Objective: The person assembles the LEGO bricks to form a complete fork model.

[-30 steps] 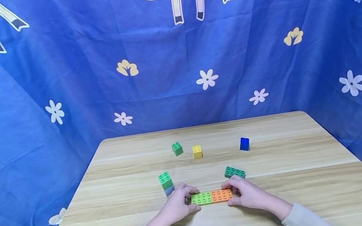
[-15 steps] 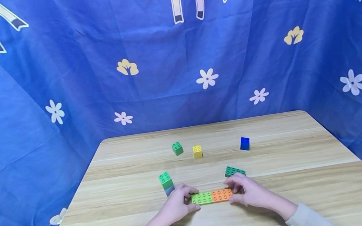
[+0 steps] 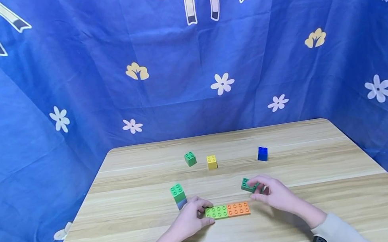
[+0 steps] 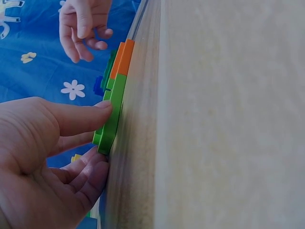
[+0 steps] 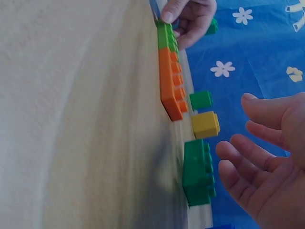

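Observation:
My left hand (image 3: 190, 218) pinches the outer end of a lime green toy brick (image 3: 217, 212), thumb on the near side. End to end with it on the table lies an orange brick (image 3: 238, 209) of the same studded kind. Its free end is untouched. Above a dark green brick (image 3: 246, 185) hovers my right hand (image 3: 276, 194), which hides part of it in the head view. In the right wrist view, a gap shows between those fingers (image 5: 233, 179) and the dark green brick (image 5: 195, 171). That hand holds nothing.
Just beyond the left hand stands a green-topped stack (image 3: 178, 193) with blue below. Farther back on the wooden table (image 3: 142, 174) sit small green (image 3: 190, 159), yellow (image 3: 212, 162) and blue (image 3: 262, 154) bricks. Behind the table hangs a blue patterned cloth (image 3: 186, 114).
My right hand has let go of the orange brick and moved right and away from me, over the dark green brick. My left hand stays on the lime brick.

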`<control>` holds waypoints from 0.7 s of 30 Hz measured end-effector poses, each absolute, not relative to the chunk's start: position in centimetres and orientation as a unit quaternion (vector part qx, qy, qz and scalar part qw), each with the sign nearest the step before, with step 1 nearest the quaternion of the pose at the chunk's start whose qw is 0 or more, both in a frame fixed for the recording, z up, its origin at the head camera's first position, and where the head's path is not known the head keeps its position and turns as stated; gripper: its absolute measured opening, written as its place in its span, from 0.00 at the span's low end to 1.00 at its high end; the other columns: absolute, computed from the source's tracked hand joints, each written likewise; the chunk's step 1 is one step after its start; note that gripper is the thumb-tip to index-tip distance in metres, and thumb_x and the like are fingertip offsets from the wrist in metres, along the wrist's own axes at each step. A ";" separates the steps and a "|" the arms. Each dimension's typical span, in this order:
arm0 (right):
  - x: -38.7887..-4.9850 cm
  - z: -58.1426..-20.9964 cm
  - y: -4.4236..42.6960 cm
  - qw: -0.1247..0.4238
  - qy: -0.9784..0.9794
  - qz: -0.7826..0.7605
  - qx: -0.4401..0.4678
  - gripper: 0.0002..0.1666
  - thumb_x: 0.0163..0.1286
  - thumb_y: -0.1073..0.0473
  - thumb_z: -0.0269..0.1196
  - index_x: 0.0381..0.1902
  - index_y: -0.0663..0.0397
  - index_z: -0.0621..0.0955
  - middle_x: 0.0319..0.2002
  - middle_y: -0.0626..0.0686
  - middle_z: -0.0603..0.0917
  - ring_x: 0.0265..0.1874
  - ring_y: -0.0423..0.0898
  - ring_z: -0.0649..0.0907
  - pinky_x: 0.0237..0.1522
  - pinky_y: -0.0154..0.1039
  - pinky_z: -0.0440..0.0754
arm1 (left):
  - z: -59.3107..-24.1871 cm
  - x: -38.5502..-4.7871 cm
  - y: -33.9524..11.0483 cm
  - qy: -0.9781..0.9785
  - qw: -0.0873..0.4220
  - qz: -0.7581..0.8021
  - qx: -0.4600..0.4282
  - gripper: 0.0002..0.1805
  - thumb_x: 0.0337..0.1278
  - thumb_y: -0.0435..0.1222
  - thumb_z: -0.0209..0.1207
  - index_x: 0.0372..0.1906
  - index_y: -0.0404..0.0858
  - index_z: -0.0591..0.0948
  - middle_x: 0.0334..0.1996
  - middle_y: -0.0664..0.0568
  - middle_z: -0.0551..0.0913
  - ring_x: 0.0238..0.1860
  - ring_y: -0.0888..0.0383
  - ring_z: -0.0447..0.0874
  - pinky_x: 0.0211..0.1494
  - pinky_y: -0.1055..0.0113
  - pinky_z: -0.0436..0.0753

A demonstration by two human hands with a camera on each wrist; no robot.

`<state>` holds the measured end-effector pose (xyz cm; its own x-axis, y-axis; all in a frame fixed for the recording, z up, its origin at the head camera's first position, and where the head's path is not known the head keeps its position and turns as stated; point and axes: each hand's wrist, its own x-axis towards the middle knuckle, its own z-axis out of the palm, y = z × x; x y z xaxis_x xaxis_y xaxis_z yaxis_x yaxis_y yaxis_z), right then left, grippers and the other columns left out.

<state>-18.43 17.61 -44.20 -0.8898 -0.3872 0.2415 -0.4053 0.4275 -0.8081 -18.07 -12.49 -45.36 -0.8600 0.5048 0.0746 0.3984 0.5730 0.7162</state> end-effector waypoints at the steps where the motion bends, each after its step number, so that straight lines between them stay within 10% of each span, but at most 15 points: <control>1: -18.5 -44.2 17.8 0.013 -0.845 0.482 0.230 0.20 0.58 0.59 0.67 0.48 0.58 0.78 0.40 0.55 0.79 0.32 0.42 0.78 0.30 0.32 0.78 | -45.4 -18.1 -12.5 0.884 0.069 0.386 0.255 0.20 0.41 0.39 0.70 0.44 0.39 0.81 0.37 0.55 0.75 0.38 0.58 0.72 0.39 0.69 0.74; 21: -21.1 -44.9 20.6 0.088 -0.865 0.470 0.154 0.19 0.59 0.62 0.66 0.48 0.63 0.78 0.40 0.56 0.82 0.32 0.42 0.80 0.32 0.34 0.80 | -45.0 -18.1 -12.5 0.882 0.070 0.391 0.252 0.19 0.42 0.38 0.70 0.43 0.40 0.81 0.36 0.56 0.75 0.37 0.59 0.72 0.38 0.70 0.74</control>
<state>-21.11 20.64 -44.85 -0.9369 -0.1842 0.2973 -0.3496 0.5112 -0.7851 -18.11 -12.53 -45.04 -0.8630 0.4999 0.0736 0.3901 0.5667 0.7257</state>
